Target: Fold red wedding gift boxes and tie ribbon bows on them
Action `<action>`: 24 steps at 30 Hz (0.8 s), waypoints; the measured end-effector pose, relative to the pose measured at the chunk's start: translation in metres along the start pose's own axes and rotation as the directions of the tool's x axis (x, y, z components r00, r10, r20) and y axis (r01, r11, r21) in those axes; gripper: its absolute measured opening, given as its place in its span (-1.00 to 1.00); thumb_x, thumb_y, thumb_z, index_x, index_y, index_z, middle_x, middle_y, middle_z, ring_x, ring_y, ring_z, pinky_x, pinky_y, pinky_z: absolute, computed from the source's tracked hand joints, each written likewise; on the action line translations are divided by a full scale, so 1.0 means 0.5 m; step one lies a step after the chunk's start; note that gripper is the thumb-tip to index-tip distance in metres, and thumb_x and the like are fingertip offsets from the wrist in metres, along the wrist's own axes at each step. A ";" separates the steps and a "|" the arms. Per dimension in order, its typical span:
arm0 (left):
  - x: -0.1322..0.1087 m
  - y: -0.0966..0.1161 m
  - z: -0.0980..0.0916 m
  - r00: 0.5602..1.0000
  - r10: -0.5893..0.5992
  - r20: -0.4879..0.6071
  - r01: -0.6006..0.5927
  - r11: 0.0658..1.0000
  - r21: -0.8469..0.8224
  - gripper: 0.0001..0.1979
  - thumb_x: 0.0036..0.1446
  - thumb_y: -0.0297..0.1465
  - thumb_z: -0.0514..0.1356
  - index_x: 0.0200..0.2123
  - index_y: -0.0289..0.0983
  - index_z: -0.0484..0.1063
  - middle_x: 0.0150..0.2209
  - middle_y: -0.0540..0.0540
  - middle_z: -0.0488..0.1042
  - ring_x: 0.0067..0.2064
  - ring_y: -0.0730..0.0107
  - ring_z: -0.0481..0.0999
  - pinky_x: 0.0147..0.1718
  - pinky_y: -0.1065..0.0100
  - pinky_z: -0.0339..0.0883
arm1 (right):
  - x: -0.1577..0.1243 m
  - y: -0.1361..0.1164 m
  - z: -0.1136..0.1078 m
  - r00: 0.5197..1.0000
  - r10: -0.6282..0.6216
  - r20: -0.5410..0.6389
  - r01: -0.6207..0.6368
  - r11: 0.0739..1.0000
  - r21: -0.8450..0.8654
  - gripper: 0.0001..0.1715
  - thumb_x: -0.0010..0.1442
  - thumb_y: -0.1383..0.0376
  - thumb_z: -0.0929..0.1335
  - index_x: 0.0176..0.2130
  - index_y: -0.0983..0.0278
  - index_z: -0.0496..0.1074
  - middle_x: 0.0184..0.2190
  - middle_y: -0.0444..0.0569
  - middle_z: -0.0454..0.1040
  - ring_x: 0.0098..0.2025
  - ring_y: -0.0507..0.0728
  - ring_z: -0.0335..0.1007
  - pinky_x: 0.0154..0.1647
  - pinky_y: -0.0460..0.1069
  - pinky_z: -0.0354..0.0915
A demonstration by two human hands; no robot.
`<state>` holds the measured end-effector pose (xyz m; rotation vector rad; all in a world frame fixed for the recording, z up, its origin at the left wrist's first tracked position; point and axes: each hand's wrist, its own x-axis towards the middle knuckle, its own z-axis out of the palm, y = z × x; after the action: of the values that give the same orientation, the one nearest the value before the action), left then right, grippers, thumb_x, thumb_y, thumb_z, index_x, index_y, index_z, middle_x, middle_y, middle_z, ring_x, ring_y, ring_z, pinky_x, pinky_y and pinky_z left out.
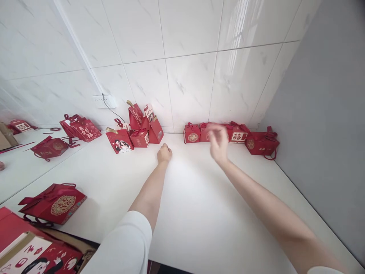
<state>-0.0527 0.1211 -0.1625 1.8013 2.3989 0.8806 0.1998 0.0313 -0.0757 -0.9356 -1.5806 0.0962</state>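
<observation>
My left hand (164, 153) is closed in a loose fist on the white tabletop (182, 213), with nothing visible in it. Just beyond it stands a tall red gift box (156, 131), part of a cluster with a red box bearing a cartoon couple (121, 141) and a small square red box (140, 138). My right hand (219, 144), slightly blurred, hovers before a row of red gift boxes along the wall. Its thumb and bent fingers look apart, and I see nothing between them. It partly hides the middle boxes; a box with a round gold emblem (192, 134) shows at the left end.
A dark red box with cords (262, 143) stands by the grey panel (319, 125) at right. More red boxes (85, 129) are at left. A ribboned red box (55, 203) lies near a carton of printed packaging (37, 255). A cable (111, 108) hangs from the wall socket.
</observation>
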 end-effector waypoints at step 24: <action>0.154 -0.066 0.007 0.964 -0.244 -0.105 0.212 0.945 -0.249 -0.86 0.08 -0.29 0.23 -0.31 -0.22 0.44 -0.23 -0.13 0.57 -0.14 0.23 0.53 -0.10 0.25 0.35 | -0.124 0.153 0.126 0.676 0.559 0.480 -0.735 0.553 0.393 -0.75 0.06 0.18 0.29 -0.27 0.28 0.35 -0.34 -0.04 0.46 -0.39 0.05 0.38 -0.36 -0.03 0.26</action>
<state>-0.1065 0.1850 -0.1558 1.3891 2.3922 1.2320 0.1799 0.0725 -0.1835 -1.0124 -1.2489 1.2494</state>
